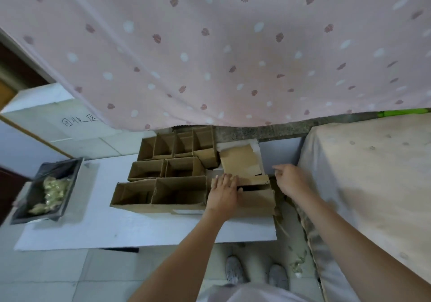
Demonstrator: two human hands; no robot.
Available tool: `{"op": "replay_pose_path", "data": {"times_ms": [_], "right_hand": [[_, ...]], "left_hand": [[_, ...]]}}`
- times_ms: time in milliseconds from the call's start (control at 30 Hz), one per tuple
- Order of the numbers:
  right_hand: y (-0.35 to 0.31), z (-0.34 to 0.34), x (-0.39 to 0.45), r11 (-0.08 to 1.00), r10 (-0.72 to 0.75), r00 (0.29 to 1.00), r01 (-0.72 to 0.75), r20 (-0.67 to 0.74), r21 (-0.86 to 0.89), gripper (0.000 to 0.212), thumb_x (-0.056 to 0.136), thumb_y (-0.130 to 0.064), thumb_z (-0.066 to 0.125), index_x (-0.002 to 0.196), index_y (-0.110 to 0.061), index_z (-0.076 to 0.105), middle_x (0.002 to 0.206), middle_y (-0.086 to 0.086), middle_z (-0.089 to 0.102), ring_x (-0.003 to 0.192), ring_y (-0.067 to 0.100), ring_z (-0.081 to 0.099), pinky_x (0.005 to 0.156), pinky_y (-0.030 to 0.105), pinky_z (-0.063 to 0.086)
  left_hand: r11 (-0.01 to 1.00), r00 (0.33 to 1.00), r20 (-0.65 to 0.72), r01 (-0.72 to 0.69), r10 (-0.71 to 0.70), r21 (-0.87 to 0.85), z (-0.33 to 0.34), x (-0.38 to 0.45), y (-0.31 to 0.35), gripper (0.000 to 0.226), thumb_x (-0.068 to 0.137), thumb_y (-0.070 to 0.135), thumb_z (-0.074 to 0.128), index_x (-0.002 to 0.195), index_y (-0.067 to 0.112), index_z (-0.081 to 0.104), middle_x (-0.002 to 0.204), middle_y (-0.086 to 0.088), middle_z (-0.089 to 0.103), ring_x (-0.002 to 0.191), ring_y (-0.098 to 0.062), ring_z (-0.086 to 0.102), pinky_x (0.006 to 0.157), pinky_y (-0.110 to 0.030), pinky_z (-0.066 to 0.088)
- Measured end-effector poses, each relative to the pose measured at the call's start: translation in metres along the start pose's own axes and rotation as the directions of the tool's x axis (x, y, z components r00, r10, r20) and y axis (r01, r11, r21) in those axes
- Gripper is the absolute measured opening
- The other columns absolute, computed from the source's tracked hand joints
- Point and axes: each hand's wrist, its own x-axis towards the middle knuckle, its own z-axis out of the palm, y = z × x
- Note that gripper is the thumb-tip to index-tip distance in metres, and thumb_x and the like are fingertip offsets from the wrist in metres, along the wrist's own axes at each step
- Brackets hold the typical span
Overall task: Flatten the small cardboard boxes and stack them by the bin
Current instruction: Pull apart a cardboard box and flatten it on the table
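Several small open cardboard boxes [163,192] stand in rows on a white board [130,231] on the floor. My left hand [223,190] rests on the flap of the nearest right-hand box [256,199], its fingers laid over the flap's edge. My right hand [290,180] hovers just right of that box with loosely curled fingers and holds nothing. A loose, flat piece of cardboard [240,161] lies behind this box. The bin [46,189], dark and lined with a black bag, stands at the left.
A pink spotted curtain [210,45] hangs behind the boxes. A cloth-covered mattress [373,185] fills the right side. A white box with handwriting [58,119] stands at the back left. My shoes [256,273] are on the tiled floor below the board.
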Motion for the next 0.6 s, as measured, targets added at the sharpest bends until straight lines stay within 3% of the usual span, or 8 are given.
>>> {"op": "replay_pose_path", "data": {"times_ms": [133, 200, 267, 367, 500, 600], "right_hand": [[-0.037, 0.017, 0.012, 0.996, -0.077, 0.992, 0.073, 0.099, 0.051, 0.033, 0.099, -0.032, 0.059, 0.119, -0.008, 0.070, 0.122, 0.010, 0.067, 0.114, 0.025, 0.061, 0.091, 0.030, 0.046], [-0.060, 0.027, 0.016, 0.994, -0.107, 0.990, 0.105, 0.090, 0.023, 0.042, 0.096, -0.039, 0.063, 0.118, -0.004, 0.066, 0.129, 0.014, 0.055, 0.118, 0.029, 0.054, 0.090, 0.032, 0.043], [-0.083, 0.036, 0.017, 0.989, -0.147, 0.982, 0.145, 0.115, 0.025, 0.038, 0.096, -0.031, 0.063, 0.120, -0.002, 0.060, 0.132, 0.017, 0.048, 0.116, 0.030, 0.052, 0.093, 0.034, 0.042], [-0.110, 0.053, 0.013, 0.974, -0.223, 0.961, 0.214, 0.164, 0.071, 0.027, 0.095, -0.019, 0.062, 0.120, -0.008, 0.062, 0.122, 0.012, 0.059, 0.095, 0.020, 0.054, 0.082, 0.030, 0.046], [-0.146, 0.070, 0.006, 0.955, -0.288, 0.930, 0.262, 0.229, 0.137, 0.028, 0.097, -0.024, 0.062, 0.125, -0.024, 0.062, 0.127, 0.006, 0.056, 0.115, 0.023, 0.055, 0.096, 0.034, 0.047], [-0.180, 0.092, 0.005, 0.950, -0.312, 0.911, 0.299, 0.272, 0.088, 0.033, 0.101, -0.027, 0.056, 0.134, -0.024, 0.057, 0.138, 0.009, 0.051, 0.124, 0.028, 0.053, 0.093, 0.032, 0.043]], "left_hand": [[0.996, 0.996, -0.044, 0.084, -0.083, 0.015, -0.015, -0.012, -0.034, 0.052, 0.107, 0.038, 0.026, 0.155, 0.016, 0.028, 0.159, -0.007, 0.032, 0.152, -0.021, 0.019, 0.127, -0.042, 0.007], [0.990, 0.989, -0.059, 0.136, -0.134, 0.029, -0.020, -0.021, -0.054, 0.053, 0.107, 0.041, 0.022, 0.155, 0.018, 0.029, 0.159, -0.006, 0.034, 0.151, -0.021, 0.020, 0.127, -0.042, 0.008], [0.981, 0.979, -0.067, 0.195, -0.194, 0.015, -0.024, -0.032, -0.074, 0.054, 0.107, 0.043, 0.020, 0.153, 0.018, 0.032, 0.158, -0.007, 0.036, 0.151, -0.021, 0.022, 0.127, -0.041, 0.010], [0.954, 0.949, -0.094, 0.298, -0.301, -0.044, -0.031, -0.047, -0.103, 0.055, 0.107, 0.047, 0.019, 0.153, 0.019, 0.034, 0.155, -0.006, 0.039, 0.149, -0.022, 0.028, 0.125, -0.040, 0.014], [0.914, 0.911, -0.102, 0.390, -0.401, -0.110, -0.036, -0.058, -0.138, 0.057, 0.107, 0.049, 0.021, 0.153, 0.019, 0.036, 0.154, -0.008, 0.042, 0.147, -0.025, 0.032, 0.124, -0.042, 0.022], [0.893, 0.891, -0.109, 0.423, -0.441, -0.155, -0.037, -0.062, -0.172, 0.056, 0.107, 0.048, 0.022, 0.152, 0.018, 0.038, 0.154, -0.007, 0.042, 0.146, -0.025, 0.035, 0.122, -0.042, 0.027]]}}
